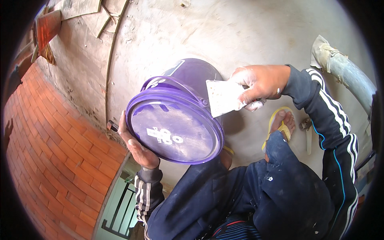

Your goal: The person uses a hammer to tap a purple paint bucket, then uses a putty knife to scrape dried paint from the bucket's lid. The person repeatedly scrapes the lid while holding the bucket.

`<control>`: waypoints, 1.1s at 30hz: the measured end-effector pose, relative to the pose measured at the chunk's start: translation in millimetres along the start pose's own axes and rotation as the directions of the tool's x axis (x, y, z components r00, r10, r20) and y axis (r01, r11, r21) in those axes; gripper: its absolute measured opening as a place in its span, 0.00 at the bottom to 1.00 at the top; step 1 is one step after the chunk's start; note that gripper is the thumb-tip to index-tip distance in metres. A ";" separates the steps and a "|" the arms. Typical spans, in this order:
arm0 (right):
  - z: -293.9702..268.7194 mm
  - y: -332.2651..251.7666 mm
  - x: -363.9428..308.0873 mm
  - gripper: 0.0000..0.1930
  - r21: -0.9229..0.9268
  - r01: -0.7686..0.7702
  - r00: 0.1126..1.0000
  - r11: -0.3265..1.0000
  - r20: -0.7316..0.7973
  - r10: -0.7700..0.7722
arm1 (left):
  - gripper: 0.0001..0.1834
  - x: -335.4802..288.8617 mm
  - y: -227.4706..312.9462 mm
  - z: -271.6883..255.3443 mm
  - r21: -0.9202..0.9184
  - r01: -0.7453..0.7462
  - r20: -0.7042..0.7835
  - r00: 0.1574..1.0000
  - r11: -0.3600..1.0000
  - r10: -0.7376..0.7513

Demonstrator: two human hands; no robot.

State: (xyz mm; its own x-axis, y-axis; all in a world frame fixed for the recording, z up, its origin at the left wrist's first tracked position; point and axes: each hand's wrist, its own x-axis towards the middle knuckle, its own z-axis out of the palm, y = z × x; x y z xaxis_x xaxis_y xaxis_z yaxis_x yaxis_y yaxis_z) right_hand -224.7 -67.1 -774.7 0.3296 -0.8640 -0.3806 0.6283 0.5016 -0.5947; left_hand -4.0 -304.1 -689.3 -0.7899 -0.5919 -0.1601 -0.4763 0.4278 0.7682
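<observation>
A purple bucket (pixel 195 72) with a matching lid (pixel 172 124) is tipped so that the lid faces me. The lid is on and looks dusty, with white printed marks. Against the left edge of the lid rests my left hand (pixel 138 146), its fingers curled round the rim and partly hidden. In my right hand (pixel 262 84) is a putty knife (pixel 221 98) with a wide blade covered in white. Its blade is at the right edge of the lid, near the end of the bucket's handle (pixel 182 85); whether it touches cannot be told. White smears cover my right fingers.
The bucket stands over a pale, stained floor (pixel 256 40). An orange brick surface (pixel 60 160) lies at the left. A grey pipe (pixel 352 74) with a wrapped end is at the upper right. My foot in a yellow flip-flop (pixel 282 126) is beside a small metal fitting (pixel 306 124).
</observation>
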 end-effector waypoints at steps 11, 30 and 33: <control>69.7 -20.9 -51.9 0.15 -0.683 -0.072 0.693 0.727 -0.558 -0.456 | 0.43 -2.2 -1.8 0.4 -0.040 -0.050 -0.026 0.998 0.998 0.049; 99.0 -31.3 -51.9 0.13 -0.806 -0.111 0.657 0.581 -0.498 -0.566 | 0.43 -2.8 -6.8 -2.2 -0.094 -0.100 0.016 0.995 0.991 0.102; 101.0 -32.6 -51.3 0.13 -0.795 -0.189 0.672 0.577 -0.533 -0.514 | 0.43 -3.0 -6.5 -1.9 -0.117 -0.098 0.024 0.995 0.988 0.102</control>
State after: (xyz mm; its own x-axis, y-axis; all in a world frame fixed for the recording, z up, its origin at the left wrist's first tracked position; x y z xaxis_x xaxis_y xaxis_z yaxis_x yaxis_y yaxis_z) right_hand -190.9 -43.5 -664.3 -0.4772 -0.8155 -0.3275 -0.2596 0.4868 -0.8341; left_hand 2.2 -306.4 -692.7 -0.8432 -0.5289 -0.0957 -0.3477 0.4009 0.8476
